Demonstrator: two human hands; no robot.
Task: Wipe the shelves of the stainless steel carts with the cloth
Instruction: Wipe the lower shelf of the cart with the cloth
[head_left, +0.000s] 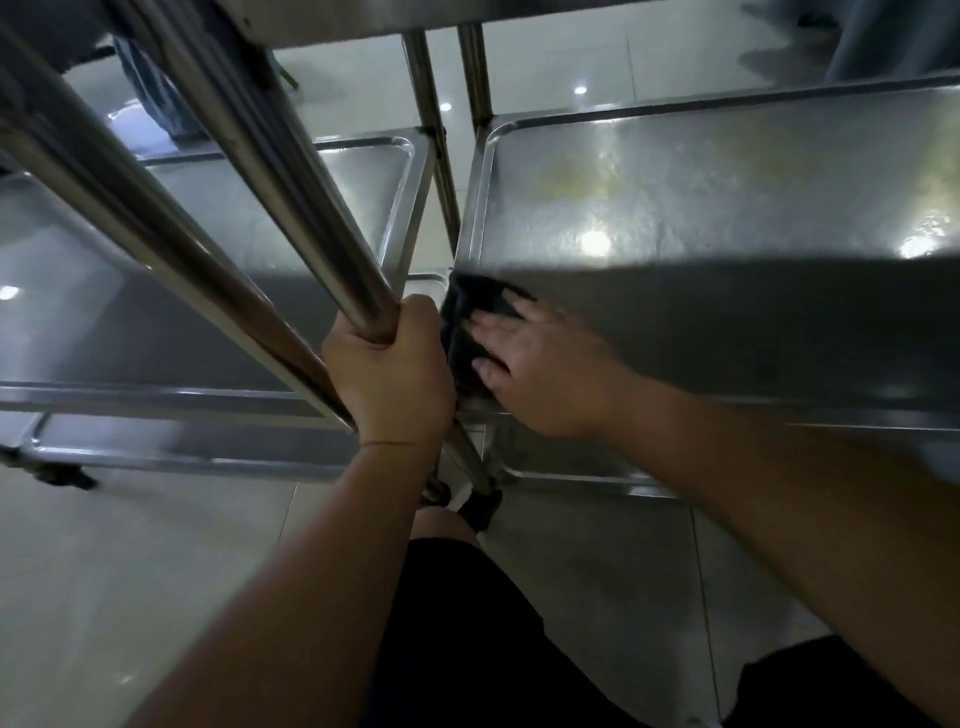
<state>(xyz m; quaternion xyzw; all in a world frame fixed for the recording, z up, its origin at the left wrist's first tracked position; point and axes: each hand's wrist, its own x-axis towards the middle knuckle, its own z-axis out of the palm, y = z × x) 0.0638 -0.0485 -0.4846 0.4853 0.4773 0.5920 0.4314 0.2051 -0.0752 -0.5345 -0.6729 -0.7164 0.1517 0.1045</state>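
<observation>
While the right hand (540, 364) lies flat with straight fingers on the dark cloth (467, 332), the cloth sits in the near left corner of the right cart's middle shelf (701, 208), at about 12 o'clock from the picture's centre. That shelf is a shallow rimmed tray and carries only the cloth and the hand (its near half is in shadow, its far half shines with light spots). At 10 o'clock the left hand (389, 369) is curled tight round a steel post (291, 197) of the left cart. Two carts stand side by side, just apart, and two hands show. The left cart's middle shelf (260, 208) is another rimmed tray; nothing shows in it. Lower shelves (182, 447) show below as edges only. Much of the cloth is hidden under the fingers. Top shelves are cut off at the upper edge. At 6 o'clock a knee and black shorts (467, 623) cover part of the tiled floor (130, 571); one dark caster (65, 475) at 9 o'clock is blurred.
</observation>
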